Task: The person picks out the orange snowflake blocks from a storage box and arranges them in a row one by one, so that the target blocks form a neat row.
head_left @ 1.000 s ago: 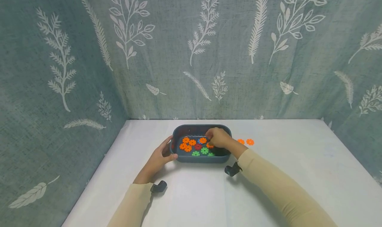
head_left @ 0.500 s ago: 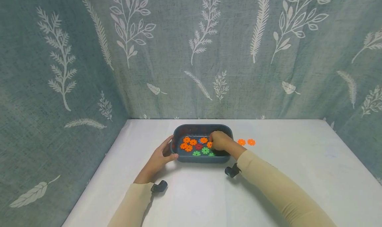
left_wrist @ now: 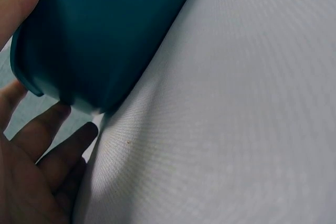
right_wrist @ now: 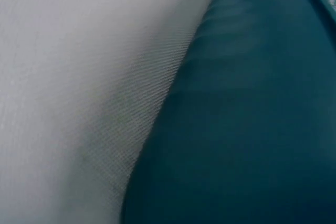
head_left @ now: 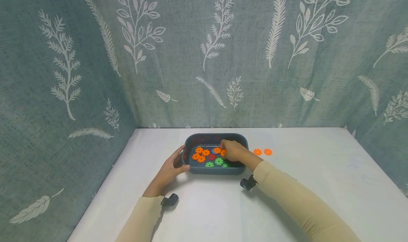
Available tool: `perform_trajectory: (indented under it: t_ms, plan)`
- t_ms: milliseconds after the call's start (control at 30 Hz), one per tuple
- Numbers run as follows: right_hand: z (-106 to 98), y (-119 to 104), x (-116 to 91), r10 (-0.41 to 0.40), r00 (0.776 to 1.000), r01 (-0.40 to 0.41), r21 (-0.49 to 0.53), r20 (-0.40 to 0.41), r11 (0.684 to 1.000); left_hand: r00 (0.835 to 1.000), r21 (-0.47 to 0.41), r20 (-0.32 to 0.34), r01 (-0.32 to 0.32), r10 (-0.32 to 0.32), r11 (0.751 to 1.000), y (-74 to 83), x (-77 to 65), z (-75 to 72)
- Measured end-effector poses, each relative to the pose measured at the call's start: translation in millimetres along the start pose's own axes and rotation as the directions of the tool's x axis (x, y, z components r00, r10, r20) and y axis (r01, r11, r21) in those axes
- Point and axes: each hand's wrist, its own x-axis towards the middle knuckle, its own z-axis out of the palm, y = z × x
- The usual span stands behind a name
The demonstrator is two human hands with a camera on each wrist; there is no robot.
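A dark blue-grey plastic tub (head_left: 208,171) stands on the table, holding several flower-shaped notched discs: orange discs (head_left: 201,159), green discs (head_left: 219,161), a red disc (head_left: 211,157) and a blue one partly under an orange one. My left hand (head_left: 170,169) holds the tub's left end, thumb at the near rim and fingers round the far side; the left wrist view shows the fingers (left_wrist: 44,129) against its wall. My right hand (head_left: 235,151) reaches inside at the right, fingers bent down beside an orange disc (head_left: 223,153). Its fingertips are hidden; whether they pinch a disc I cannot tell.
Two orange discs, a nearer-to-tub disc (head_left: 257,152) and an outer disc (head_left: 268,152), lie on the white tabletop (head_left: 204,206) right of the tub. A patterned grey-green curtain (head_left: 185,58) hangs behind. The tub's outer wall (right_wrist: 247,114) fills much of the right wrist view.
The right hand has shifted slightly inside the tub, first a little right and then back left, its fingers staying low among the discs. The left hand and tub have stayed put.
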Motion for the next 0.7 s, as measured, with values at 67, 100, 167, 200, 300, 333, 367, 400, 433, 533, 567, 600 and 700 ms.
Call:
perform_trajectory:
  t_ms: [67, 100, 167, 200, 300, 333, 367, 400, 433, 533, 567, 600, 700]
  plan:
    - [0, 0, 0, -0.021, 1.0, 0.022, 0.035, -0.01, 0.999, 1.0, -0.001, 0.001, -0.002, 0.002, 1.0, 0.0, 0.1, -0.1]
    - [0, 0, 0, -0.03, 0.999, 0.031, 0.052, -0.013, 0.998, 1.0, 0.003, 0.005, -0.003, 0.003, 1.0, -0.3, 0.4, 0.0]
    - [-1, 1, -2, -0.049, 0.999, 0.05, 0.092, -0.02, 0.995, 1.0, 0.008, 0.012, -0.004, 0.004, 1.0, -0.3, 0.5, 0.1]
    - [-2, 2, -3, -0.06, 0.998, 0.062, 0.11, -0.025, 0.992, 1.0, 0.005, 0.015, -0.004, 0.004, 1.0, -0.2, 0.4, -0.1]
    - [-5, 3, -6, -0.099, 0.994, 0.104, 0.172, -0.035, 0.98, 1.0, 0.006, 0.016, -0.001, 0.001, 1.0, 0.3, -0.6, -0.9]
    - [-6, 4, -8, -0.115, 0.992, 0.121, 0.19, -0.042, 0.974, 1.0, 0.004, 0.015, 0.0, 0.0, 1.0, 0.7, -1.2, -1.3]
    - [-7, 4, -9, -0.131, 0.99, 0.139, 0.206, -0.053, 0.968, 1.0, -0.001, 0.012, 0.0, 0.0, 1.0, 1.0, -1.5, -1.8]
    - [-9, 5, -11, -0.146, 0.987, 0.157, 0.222, -0.065, 0.962, 1.0, -0.004, 0.011, -0.001, 0.001, 1.0, 0.9, -1.5, -2.0]
    - [-10, 6, -12, -0.157, 0.985, 0.171, 0.244, -0.076, 0.955, 1.0, -0.004, 0.012, -0.001, 0.002, 1.0, 0.9, -1.5, -2.1]
    - [-14, 8, -18, -0.168, 0.98, 0.194, 0.312, -0.111, 0.93, 1.0, -0.005, 0.016, -0.005, 0.005, 1.0, 0.8, -1.0, -2.2]
    - [-15, 9, -19, -0.17, 0.978, 0.202, 0.337, -0.123, 0.92, 1.0, -0.005, 0.016, -0.005, 0.005, 1.0, 1.0, -1.0, -2.2]
    - [-16, 10, -21, -0.168, 0.977, 0.205, 0.363, -0.132, 0.909, 1.0, -0.002, 0.016, -0.002, 0.002, 1.0, 1.1, -1.0, -2.2]
    - [-17, 12, -26, -0.163, 0.975, 0.213, 0.431, -0.15, 0.877, 1.0, 0.003, 0.008, 0.01, -0.01, 1.0, 1.0, -1.2, -2.6]
